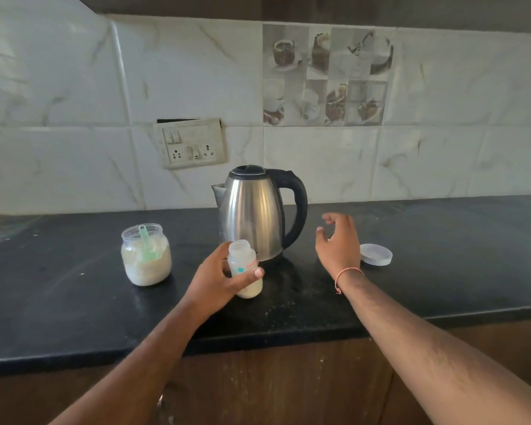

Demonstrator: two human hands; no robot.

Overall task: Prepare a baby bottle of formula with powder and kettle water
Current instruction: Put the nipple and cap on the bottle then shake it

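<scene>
My left hand (pixel 216 279) grips an open baby bottle (pixel 245 265) standing on the black counter (pixel 74 302); whitish powder fills its bottom. Right behind it stands a steel kettle (pixel 253 214) with a black lid, its black handle pointing right. My right hand (pixel 339 240) hovers open just right of the kettle handle, holding nothing. Left of the bottle sits an open clear jar of formula powder (pixel 146 256) with a green scoop (pixel 147 243) stuck in it.
A white jar lid (pixel 376 254) lies on the counter right of my right hand. A wall socket plate (pixel 192 143) hangs on the tiled wall behind the kettle. The counter's front edge runs above brown cabinet doors.
</scene>
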